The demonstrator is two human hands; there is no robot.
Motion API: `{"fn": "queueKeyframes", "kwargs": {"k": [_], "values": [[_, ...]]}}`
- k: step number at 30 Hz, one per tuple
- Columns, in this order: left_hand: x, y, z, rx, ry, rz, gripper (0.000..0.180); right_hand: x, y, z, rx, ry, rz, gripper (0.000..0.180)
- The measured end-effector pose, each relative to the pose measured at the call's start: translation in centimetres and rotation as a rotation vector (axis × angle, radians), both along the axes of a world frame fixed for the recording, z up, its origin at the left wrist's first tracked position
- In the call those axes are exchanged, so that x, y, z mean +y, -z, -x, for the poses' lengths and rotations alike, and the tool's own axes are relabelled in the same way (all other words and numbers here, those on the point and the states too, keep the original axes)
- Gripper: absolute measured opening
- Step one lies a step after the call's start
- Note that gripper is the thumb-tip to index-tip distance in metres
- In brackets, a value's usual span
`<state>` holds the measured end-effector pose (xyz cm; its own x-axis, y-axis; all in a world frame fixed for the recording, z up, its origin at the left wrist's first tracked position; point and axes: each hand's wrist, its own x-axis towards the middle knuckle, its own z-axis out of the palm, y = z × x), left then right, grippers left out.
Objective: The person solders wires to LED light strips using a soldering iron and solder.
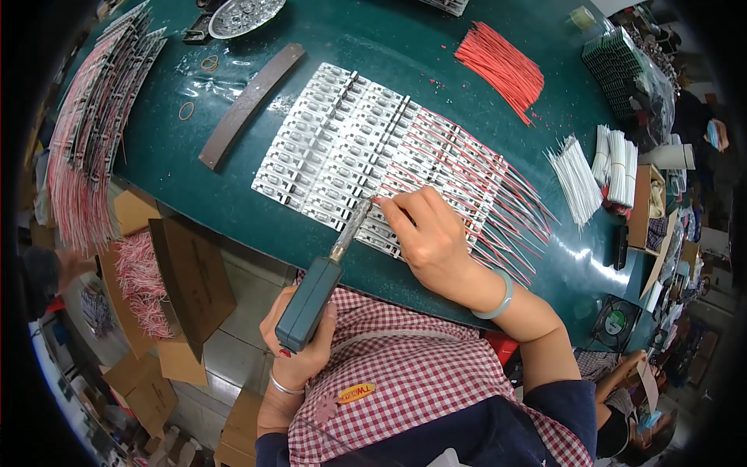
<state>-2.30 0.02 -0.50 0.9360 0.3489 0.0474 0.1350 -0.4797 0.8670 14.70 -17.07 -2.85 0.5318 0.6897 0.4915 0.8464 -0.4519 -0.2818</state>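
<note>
My left hand [305, 331] is wrapped round the dark green handle of a soldering iron [308, 300]. The iron's metal tip rests at a white panel of small circuit boards [323, 148] lying on the table. Beside that tip, the thumb and forefinger of my right hand [424, 233] pinch the end of a thin red wire [378, 200] against the panel. Red and white wires [510, 198] are attached along the panel's right part and trail off its right edge. The panel's left columns carry no wires.
A bundle of red wires [502, 70] lies at the back right, white wires [576, 179] nearer. A curved brown bar [250, 105] sits left of the panel. Wired panels [105, 132] are stacked at the far left, above open cardboard boxes [194, 280]. A small fan [616, 321] stands at right.
</note>
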Motion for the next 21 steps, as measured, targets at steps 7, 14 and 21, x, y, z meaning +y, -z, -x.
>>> {"fn": "queueKeyframes", "kwargs": {"k": [7,14,21], "values": [[0.1,1.5,1.6,-0.006,-0.074,0.043,0.022,0.1,-0.2,0.1,0.008,0.015,0.018,0.024],[0.1,1.5,1.8,-0.125,-0.092,-0.029,0.026,0.2,-0.1,0.1,-0.002,0.020,-0.045,0.028],[0.0,0.5,1.8,-0.075,-0.071,-0.018,0.023,0.2,-0.1,1.3,0.055,0.011,-0.097,0.037]]}}
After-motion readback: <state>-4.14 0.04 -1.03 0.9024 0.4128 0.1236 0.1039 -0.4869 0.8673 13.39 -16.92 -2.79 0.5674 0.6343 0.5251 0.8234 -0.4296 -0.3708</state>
